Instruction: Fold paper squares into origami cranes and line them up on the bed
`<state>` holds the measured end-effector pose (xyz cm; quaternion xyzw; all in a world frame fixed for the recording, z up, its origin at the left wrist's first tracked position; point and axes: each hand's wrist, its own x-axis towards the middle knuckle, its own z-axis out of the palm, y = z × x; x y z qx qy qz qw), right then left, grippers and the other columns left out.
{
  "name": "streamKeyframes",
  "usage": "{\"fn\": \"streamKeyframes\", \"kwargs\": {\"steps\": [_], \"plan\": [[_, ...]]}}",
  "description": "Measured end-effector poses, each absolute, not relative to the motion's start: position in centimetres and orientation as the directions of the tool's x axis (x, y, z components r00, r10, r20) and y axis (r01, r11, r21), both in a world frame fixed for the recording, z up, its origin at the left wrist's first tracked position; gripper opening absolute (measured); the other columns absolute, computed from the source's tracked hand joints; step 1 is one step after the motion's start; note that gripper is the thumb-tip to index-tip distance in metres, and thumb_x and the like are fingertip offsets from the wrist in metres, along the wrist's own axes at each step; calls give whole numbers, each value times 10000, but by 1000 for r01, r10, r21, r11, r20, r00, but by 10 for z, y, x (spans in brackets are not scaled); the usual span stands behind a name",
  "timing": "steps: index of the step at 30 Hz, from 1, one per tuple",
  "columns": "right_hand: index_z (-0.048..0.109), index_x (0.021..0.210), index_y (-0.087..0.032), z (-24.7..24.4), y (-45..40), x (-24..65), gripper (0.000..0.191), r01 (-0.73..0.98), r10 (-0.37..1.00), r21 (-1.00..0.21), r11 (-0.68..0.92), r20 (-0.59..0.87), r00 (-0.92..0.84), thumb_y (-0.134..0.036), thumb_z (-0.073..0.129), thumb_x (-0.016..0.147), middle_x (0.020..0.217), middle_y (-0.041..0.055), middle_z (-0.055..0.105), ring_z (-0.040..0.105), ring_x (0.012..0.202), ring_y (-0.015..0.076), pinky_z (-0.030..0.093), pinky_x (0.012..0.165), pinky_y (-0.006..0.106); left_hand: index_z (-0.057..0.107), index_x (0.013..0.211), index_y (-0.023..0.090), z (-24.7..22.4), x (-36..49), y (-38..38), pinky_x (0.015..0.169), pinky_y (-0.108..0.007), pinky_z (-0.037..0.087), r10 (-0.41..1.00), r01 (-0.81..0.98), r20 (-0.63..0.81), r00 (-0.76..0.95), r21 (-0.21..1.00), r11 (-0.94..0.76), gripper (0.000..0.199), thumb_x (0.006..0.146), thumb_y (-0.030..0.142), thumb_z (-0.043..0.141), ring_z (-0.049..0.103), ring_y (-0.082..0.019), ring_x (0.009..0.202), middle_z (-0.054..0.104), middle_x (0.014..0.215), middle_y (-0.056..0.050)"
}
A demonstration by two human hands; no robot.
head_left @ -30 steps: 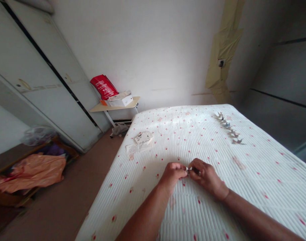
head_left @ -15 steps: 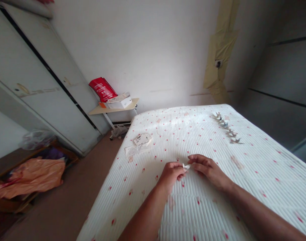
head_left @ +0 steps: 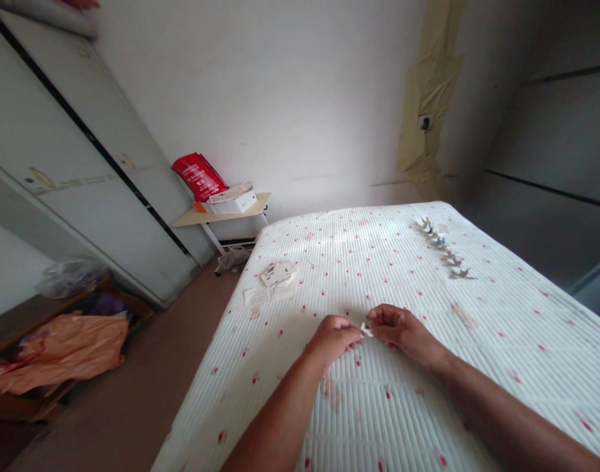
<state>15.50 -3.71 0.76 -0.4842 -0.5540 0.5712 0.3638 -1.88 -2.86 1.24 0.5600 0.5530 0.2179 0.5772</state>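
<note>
Between my two hands, just above the bed, is a small piece of folded white paper (head_left: 366, 330). My left hand (head_left: 334, 337) pinches its left end between thumb and fingers. From the other side, the thumb and fingertips of my right hand (head_left: 403, 333) close on its right end. The fingers hide part of the folds. Farther off, on the right of the bed, several small folded paper birds (head_left: 440, 244) stand in a slanting row. A stack of printed paper pieces (head_left: 279, 273) lies to the left, beyond my left hand.
The bed (head_left: 359, 406) has a white ribbed cover with red dots. A small table (head_left: 258, 204) by the wall holds a red bag (head_left: 200, 177) and a white box (head_left: 236, 202). An orange plastic bag (head_left: 69, 347) lies at left, near the cabinet (head_left: 74, 157).
My right hand has drawn closer to my left, and its fingers have curled onto the folded paper. The paper has turned a little. The view has shifted slightly.
</note>
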Motion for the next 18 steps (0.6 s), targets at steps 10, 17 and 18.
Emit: {"fn": "streamKeyframes", "kwargs": {"steps": [10,17,18], "plan": [[595,635,-169,-2,-37,149,141,706,975,-680,199,62,-215,-110,471,661,627,3,598,531,603,120,356,569,216,606,601,181,4,-6,-33,524,-233,245,991,929,-48,124,356,-100,163,694,301,545,465,-121,557,526,562,20],[619,643,-172,-5,-38,152,159,753,960,-599,271,112,-256,-111,477,682,680,23,604,558,634,129,381,597,213,585,675,175,-9,-21,-45,636,-226,367,925,794,290,246,487,-364,45,692,146,554,509,-122,698,559,697,8],[624,645,-174,-5,-38,152,165,751,960,-601,272,111,-259,-108,477,682,682,24,607,561,634,128,382,597,212,603,719,178,-11,-24,-47,679,-228,382,894,744,329,305,504,-439,82,693,121,551,516,-128,758,573,754,-1]]}}
